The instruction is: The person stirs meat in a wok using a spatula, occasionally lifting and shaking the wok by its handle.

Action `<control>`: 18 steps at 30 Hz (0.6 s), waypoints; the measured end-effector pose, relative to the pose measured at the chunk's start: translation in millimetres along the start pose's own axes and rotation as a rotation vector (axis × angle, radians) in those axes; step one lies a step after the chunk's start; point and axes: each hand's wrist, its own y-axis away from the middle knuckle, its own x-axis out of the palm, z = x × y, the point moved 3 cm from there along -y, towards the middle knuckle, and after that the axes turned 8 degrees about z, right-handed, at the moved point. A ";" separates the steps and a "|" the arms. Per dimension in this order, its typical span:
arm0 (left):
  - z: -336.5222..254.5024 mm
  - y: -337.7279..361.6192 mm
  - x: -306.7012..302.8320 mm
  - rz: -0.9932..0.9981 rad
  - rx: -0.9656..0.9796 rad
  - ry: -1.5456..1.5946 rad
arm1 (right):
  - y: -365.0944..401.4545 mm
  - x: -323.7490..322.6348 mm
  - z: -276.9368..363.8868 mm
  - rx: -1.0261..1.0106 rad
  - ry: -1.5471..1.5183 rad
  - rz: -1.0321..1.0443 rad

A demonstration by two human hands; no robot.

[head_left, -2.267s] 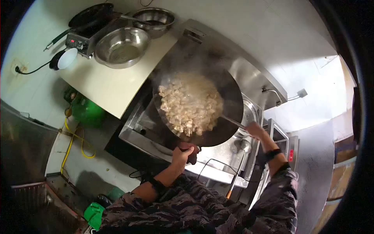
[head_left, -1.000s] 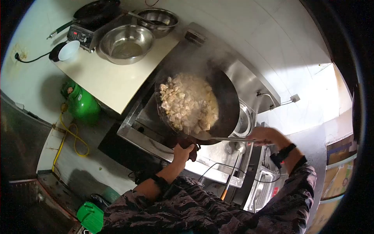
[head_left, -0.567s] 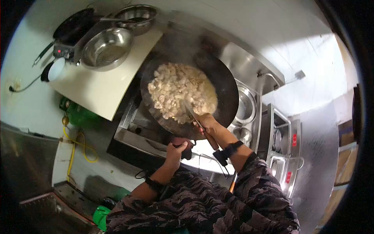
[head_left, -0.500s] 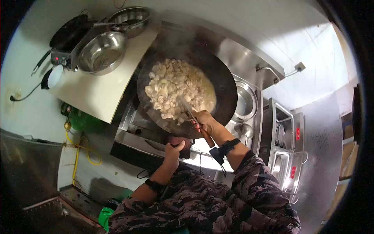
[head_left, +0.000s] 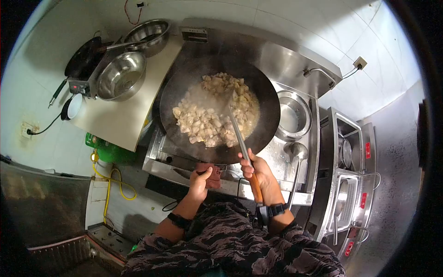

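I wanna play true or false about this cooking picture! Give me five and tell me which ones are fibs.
1. The right hand grips the long turner. True.
2. The left hand holds a bowl. False: it holds a reddish cloth at the near edge of the wok.
3. The wok has pale chunks of food in it. True.
4. The looping hose is blue. False: it is yellow.
5. The ladle lies to the right of the wok. True.
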 end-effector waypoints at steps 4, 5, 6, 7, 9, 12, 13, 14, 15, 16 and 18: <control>-9.3 5.8 8.6 0.035 -0.040 0.028 | 44.6 -18.2 -27.8 -0.008 -0.176 0.040; -9.6 5.8 7.3 0.062 -0.049 0.022 | 53.8 -24.1 -33.8 -0.047 -0.126 0.046; -9.6 5.0 6.9 0.090 -0.058 0.016 | 61.6 -30.7 -39.1 -0.086 -0.075 0.052; -7.9 3.9 5.7 0.097 -0.063 0.007 | 66.7 -39.7 -44.3 -0.126 -0.060 0.077; -6.0 2.6 0.7 0.092 -0.065 0.014 | 82.3 -46.3 -51.6 -0.137 0.001 0.046; -6.9 2.5 1.2 0.154 -0.061 0.033 | 102.5 -61.2 -55.3 -0.151 0.050 0.046; -7.4 3.6 4.7 0.162 -0.064 0.026 | 107.6 -65.1 -55.5 -0.163 0.099 0.040; -8.2 5.0 6.1 0.104 -0.060 -0.002 | 112.7 -68.6 -54.0 -0.173 0.151 0.035; -9.1 5.9 7.4 0.042 -0.053 -0.030 | 120.2 -69.8 -52.0 -0.138 0.101 0.086; -8.5 5.4 8.2 0.045 -0.051 -0.033 | 123.4 -72.3 -51.5 -0.141 0.101 0.090; -6.9 5.5 8.5 0.040 -0.033 -0.016 | 128.2 -76.9 -51.8 -0.143 0.107 0.137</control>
